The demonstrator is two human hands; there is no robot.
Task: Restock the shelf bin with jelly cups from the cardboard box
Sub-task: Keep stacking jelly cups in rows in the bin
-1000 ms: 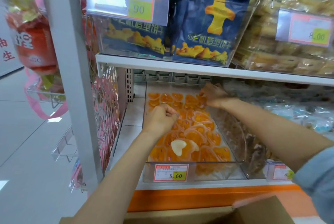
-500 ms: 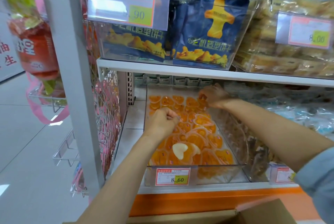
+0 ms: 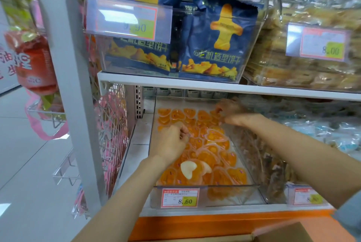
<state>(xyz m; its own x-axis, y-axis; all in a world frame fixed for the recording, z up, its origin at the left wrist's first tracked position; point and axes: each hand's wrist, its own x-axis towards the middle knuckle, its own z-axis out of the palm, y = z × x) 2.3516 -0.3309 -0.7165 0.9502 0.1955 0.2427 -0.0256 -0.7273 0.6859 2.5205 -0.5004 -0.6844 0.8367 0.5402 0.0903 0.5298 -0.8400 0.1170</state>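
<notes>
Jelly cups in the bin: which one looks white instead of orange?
The cream-white heart-shaped cup near the front of the bin, just behind the 8.60 price tag; the others around it look orange.

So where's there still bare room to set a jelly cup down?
Bare white shelf lies between the bin and the mesh side panel. Inside, a thin strip by the back wall looks bare. Front and middle are piled with jelly cups.

Clear bin (image 3: 230, 195) on white shelf (image 3: 139, 136)
</notes>
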